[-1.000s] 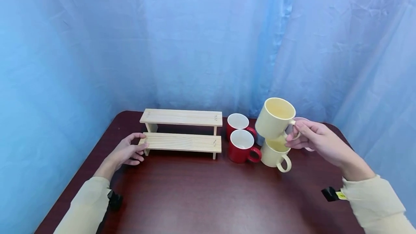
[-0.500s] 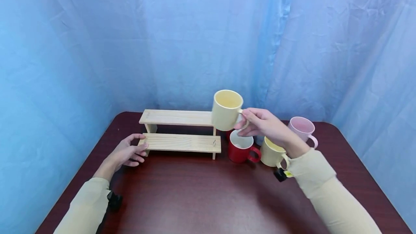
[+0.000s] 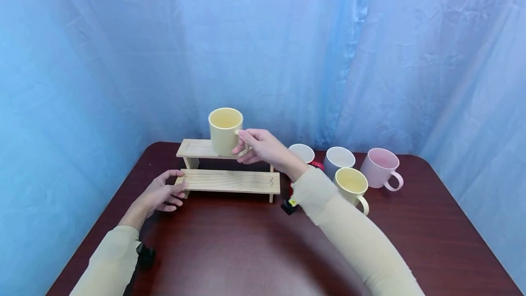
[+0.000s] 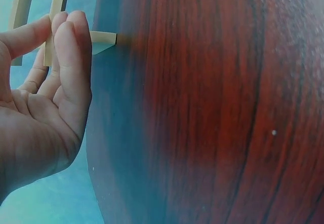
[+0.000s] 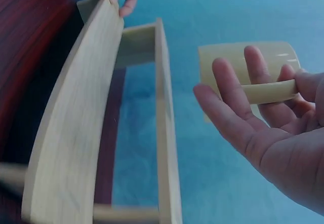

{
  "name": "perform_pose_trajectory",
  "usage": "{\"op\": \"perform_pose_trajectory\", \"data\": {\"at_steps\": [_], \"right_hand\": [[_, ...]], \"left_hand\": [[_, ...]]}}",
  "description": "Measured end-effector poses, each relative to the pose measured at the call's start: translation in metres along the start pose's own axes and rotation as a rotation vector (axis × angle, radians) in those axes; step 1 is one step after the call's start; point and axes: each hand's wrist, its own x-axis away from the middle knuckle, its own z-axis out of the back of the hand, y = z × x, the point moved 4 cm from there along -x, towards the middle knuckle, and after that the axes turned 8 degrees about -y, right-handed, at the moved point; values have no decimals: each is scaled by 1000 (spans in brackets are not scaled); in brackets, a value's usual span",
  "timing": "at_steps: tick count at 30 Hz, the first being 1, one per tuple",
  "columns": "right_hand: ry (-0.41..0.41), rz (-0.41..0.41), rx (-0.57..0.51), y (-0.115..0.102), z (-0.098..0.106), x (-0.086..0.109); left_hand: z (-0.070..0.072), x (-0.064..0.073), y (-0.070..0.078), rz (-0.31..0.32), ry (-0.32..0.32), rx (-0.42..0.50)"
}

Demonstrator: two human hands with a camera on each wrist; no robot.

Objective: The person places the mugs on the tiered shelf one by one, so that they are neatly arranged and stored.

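My right hand [image 3: 263,150] holds a pale yellow mug [image 3: 225,134] by its handle, upright. In the head view the mug overlaps the upper board [image 3: 195,148] of a two-step wooden shelf. The right wrist view shows the mug's handle [image 5: 271,91] between thumb and fingers, with the mug apart from the upper board's edge. At the shelf's left end my left hand [image 3: 160,192] pinches the lower board [image 3: 230,180] between thumb and fingers. The left wrist view shows the left hand [image 4: 55,87] at that board's end.
To the shelf's right stand a second yellow mug [image 3: 350,185], a pink mug [image 3: 376,175], a white-rimmed mug [image 3: 338,158] and red mugs partly hidden by my right arm. The dark wooden table [image 3: 230,245] is backed by blue curtains [image 3: 263,49].
My right hand has carried the yellow mug leftward from above the other mugs to the upper board. My left hand has stayed at the lower board's end.
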Motion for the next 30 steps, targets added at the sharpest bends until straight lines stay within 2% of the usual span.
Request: {"op": "perform_pose_trajectory", "data": {"at_steps": [6,11,17,24,30], "right_hand": [[7,5,-43,2,-30,-39],[35,0,-45,4,-49,-58],[61,17,-19,5,-62,-70],[59,21,-7,8,-67,-74],[42,-34,-33,10,-77,-76]], "left_hand": [[-1,-1,3,11,-14,4],[-3,0,3,18,-27,10],[-3,2,4,10,-37,19],[-3,4,4,6,-42,24],[-3,6,4,9,-44,8]]}}
